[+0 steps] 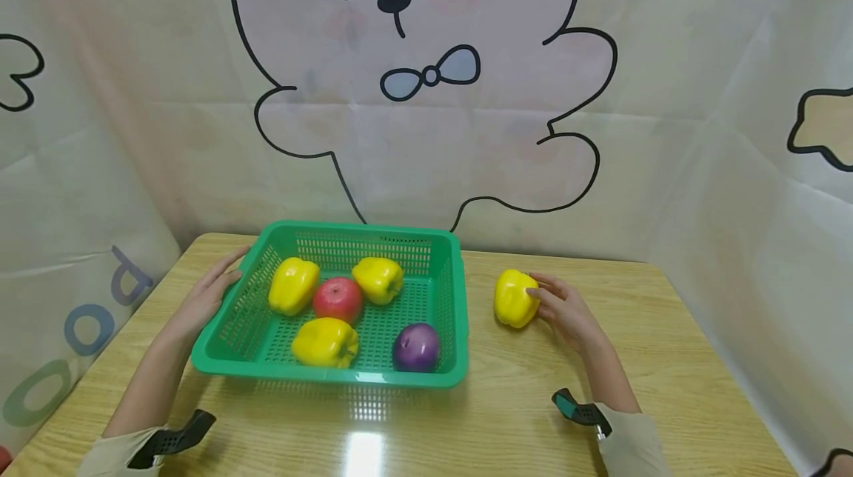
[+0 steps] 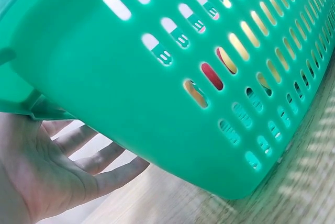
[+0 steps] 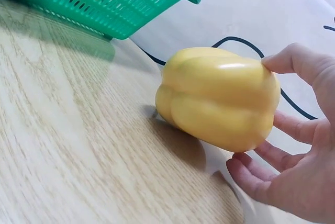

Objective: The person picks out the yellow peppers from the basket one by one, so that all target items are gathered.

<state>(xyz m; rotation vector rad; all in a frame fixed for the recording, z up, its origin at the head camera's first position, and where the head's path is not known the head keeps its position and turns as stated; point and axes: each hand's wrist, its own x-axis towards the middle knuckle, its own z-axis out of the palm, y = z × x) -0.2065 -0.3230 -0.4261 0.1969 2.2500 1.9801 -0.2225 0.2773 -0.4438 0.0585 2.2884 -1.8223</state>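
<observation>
A green plastic basket [image 1: 329, 377] stands on the table. My left hand [image 1: 208, 293] touches its left end; in the left wrist view the fingers of that hand [image 2: 57, 174] are fairly straight and spread by the rim. To the basket's right, my right hand [image 1: 566, 312] holds a yellow bell pepper [image 1: 515, 299] by its right side. The right wrist view has the thumb on one side of this pepper [image 3: 217, 98] and fingertips on the other. Whether the pepper still touches the table is unclear.
Inside the basket lie several yellow bell peppers [image 1: 325, 342], a red apple-like fruit [image 1: 338, 300] and a round purple fruit or vegetable [image 1: 416, 348]. A cloth printed with a bear [image 1: 426, 144] hangs behind the wooden table [image 1: 506, 418].
</observation>
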